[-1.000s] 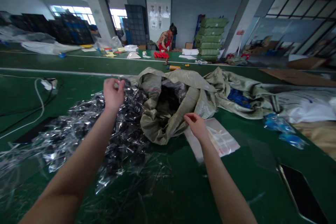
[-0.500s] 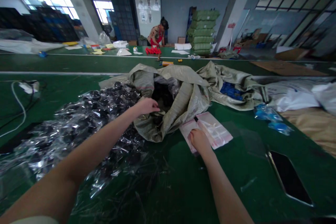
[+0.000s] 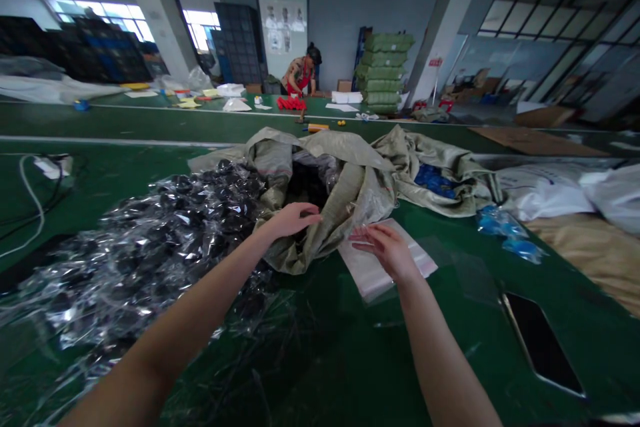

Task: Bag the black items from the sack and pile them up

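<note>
My left hand [image 3: 295,220] hovers at the mouth of a greenish woven sack [image 3: 355,190], its fingers stretched out with a gap to the thumb and nothing visible in them. Dark contents show inside the sack but are too dim to name. To the right, my right hand [image 3: 387,250] pinches a clear plastic bag [image 3: 369,208], which is thin and hard to make out against the sack. Beneath that hand lies a stack of flat clear bags [image 3: 373,280] with a pinkish edge. A heap of black items in clear wrapping [image 3: 165,240] spreads left of the sack.
A phone [image 3: 543,343] lies at the right. Behind it are blue wrapped items [image 3: 523,248] and a second woven sack [image 3: 450,150] with blue contents. White sacks [image 3: 545,187] sit far right. A cable [image 3: 30,187] runs at the left. Another person [image 3: 300,73] works across the table.
My right hand has risen off the bag stack with a clear bag, its fingers turned toward the left. My left hand has shifted slightly right and down at the sack's mouth.
</note>
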Demonstrator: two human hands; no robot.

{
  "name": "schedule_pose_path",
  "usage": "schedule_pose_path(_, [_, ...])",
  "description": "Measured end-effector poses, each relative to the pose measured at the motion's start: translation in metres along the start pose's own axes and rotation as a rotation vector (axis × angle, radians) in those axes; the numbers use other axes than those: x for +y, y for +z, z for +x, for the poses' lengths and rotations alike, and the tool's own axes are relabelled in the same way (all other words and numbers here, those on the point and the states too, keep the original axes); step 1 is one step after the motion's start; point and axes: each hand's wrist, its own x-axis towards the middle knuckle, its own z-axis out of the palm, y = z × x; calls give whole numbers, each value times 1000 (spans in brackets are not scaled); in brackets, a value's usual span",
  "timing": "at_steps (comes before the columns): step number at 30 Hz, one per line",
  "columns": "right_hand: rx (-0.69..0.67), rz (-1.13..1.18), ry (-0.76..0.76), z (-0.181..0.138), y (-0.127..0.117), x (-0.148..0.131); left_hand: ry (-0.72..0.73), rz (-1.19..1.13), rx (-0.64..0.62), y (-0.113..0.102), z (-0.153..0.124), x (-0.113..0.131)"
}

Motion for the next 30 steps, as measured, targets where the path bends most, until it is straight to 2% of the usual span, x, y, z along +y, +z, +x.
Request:
schedule_pose_path(1, [-74, 18, 38, 1, 9, -8, 21, -208, 21, -3, -4, 10])
schedule_pose_path(3, [-179, 19, 76, 6, 25, -19, 32, -492, -20, -11, -12, 29])
schedule_pose_path(6, [-276, 29, 89, 17, 40, -22, -1, -564, -12, -20, -24, 42])
schedule_pose_path(9, [-291, 97, 93, 33, 47, -14, -108, -555, 159, -24, -31, 38])
schedule_pose_path(11, [-228, 104, 43, 42, 49, -7, -155, -549, 280, -26, -34, 31])
schedule_pose_path(12, [-149, 71, -14, 45, 49, -4, -169, -533, 331, -26, -36, 29])
schedule_pose_path(16, [411, -292, -370, 44, 57, -2, -180, -402, 489, -23, -41, 27])
schedule_pose_path(17, [463, -377, -422, 42, 61, -3, -173, -351, 526, -20, -42, 29])
schedule_pose_path(18, [435, -429, -438, 38, 65, -3, -162, -284, 563, -16, -43, 31])
schedule_pose_path(20, [210, -450, -374, 32, 74, -1, -128, -113, 601, -6, -44, 37])
schedule_pose_path(22, [77, -440, -313, 29, 82, 4, -79, 59, 583, 5, -46, 44])
schedule_pose_path(25, [116, -432, -297, 32, 84, 14, 5, 177, 500, 17, -47, 51])
schedule_pose_path(27, [139, -422, -297, 36, 81, 17, 66, 122, 432, 18, -48, 53])
schedule_pose_path(30, [114, -373, -288, 39, 74, 16, 101, -95, 319, 13, -46, 53])
